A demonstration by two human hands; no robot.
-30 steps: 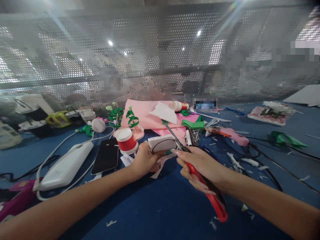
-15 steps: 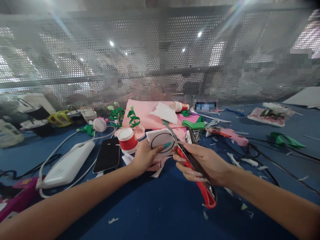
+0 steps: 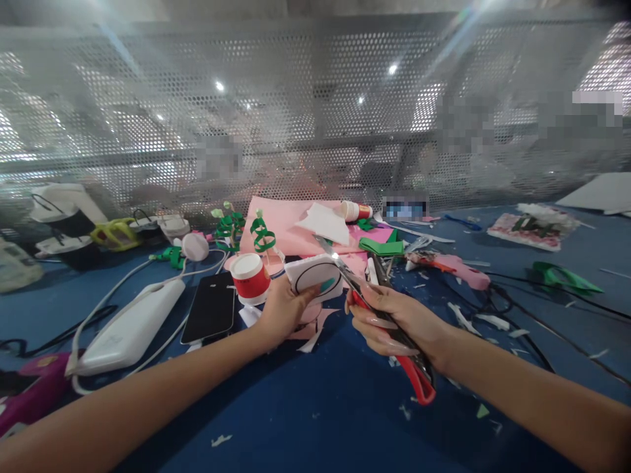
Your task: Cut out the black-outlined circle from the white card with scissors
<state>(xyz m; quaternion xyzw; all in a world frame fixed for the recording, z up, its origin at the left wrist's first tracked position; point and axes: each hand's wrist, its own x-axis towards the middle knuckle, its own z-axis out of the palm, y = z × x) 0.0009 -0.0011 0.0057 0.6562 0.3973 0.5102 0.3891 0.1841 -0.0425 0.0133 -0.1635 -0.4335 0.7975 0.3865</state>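
I have the white, foam-like slab with a black outlined curve (image 3: 314,270) pinched in my left hand (image 3: 286,307), thumb across its face. My right hand (image 3: 400,320) grips the red-and-black cutter with a long metal blade (image 3: 351,276), just beside the slab. I judge the slab light, stiff, easily dented; its left edge suits holding.

A cup (image 3: 249,281) stands between a phone (image 3: 210,309) at left and a card (image 3: 315,268) in the left hand (image 3: 286,307) — a power bank (image 3: 131,328) farther left, a glue gun (image 3: 466,269) well right. A screen (image 3: 315,98) rises behind.
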